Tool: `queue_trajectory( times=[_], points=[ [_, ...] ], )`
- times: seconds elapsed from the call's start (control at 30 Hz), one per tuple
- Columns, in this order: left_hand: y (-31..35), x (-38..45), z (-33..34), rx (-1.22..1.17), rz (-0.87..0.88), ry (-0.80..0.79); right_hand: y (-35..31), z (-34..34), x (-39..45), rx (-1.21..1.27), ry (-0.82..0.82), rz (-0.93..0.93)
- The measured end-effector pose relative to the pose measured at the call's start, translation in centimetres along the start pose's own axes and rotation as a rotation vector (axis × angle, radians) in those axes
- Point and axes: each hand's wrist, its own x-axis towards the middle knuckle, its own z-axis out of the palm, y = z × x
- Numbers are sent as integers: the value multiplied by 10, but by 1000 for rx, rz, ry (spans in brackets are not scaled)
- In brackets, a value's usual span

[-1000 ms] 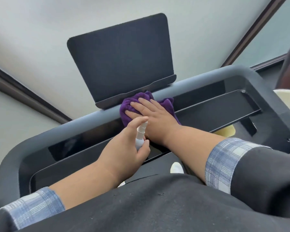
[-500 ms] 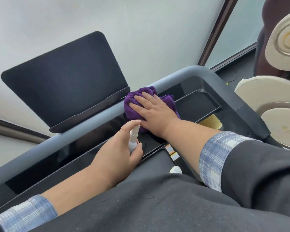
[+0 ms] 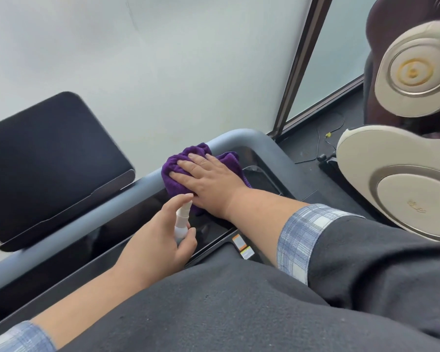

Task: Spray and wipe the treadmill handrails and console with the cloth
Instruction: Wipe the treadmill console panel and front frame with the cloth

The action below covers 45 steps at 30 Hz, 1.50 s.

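Head view: the right hand point(image 3: 208, 181) lies flat, fingers straight, pressing the purple cloth point(image 3: 174, 171) onto the grey handrail point(image 3: 241, 137) at the console's point(image 3: 127, 222) far right corner. The left hand point(image 3: 158, 240) grips a small white spray bottle point(image 3: 182, 222) just beside it, forefinger on the nozzle.

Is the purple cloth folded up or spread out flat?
Bunched up. The purple cloth shows thick rumpled folds around the flat right hand pressing it.
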Motion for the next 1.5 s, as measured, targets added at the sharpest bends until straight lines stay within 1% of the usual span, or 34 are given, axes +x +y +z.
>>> queue_trajectory(
  times=[0.2,0.37,0.5,0.63,0.77,0.87,0.93,1.0,1.1,1.2,1.27,1.3,1.33,1.37,1.43,1.47,1.5],
  points=[
    [18,26,15,11,-34,20,38,-7,-9,-20,30,10],
    [26,37,27,-4,-26,23,51,-13,-6,-35,2,-4],
    [23,38,26,-20,-43,25,63,-21,-9,-42,14,41],
    [28,36,19,-16,-55,6,73,-22,-20,2,53,119],
    [27,32,15,-21,-83,1,68,-23,-29,51,81,171],
    [27,28,15,-37,-86,6,59,-27,-41,158,55,245],
    [27,28,15,-55,-88,22,49,-30,-54,249,41,255],
    [27,31,15,-63,-88,41,38,-35,-70,373,93,272],
    [32,38,18,-60,-80,67,27,-47,-97,551,312,324],
    [40,46,25,-70,-68,41,30,-61,-127,587,509,433],
    [47,51,33,-69,-56,10,42,-67,-143,585,558,537],
    [51,54,36,-70,-48,-4,50,-68,-149,580,544,597],
    [54,57,41,-68,-37,-15,58,-68,-156,558,492,656],
    [58,61,45,-63,-25,-22,65,-66,-161,500,393,708],
    [64,67,51,-52,-4,-28,72,-58,-173,282,142,756],
    [66,70,54,-46,7,-29,71,-52,-180,196,59,758],
    [68,73,57,-43,18,-32,70,-47,-188,157,23,761]
  ],
)
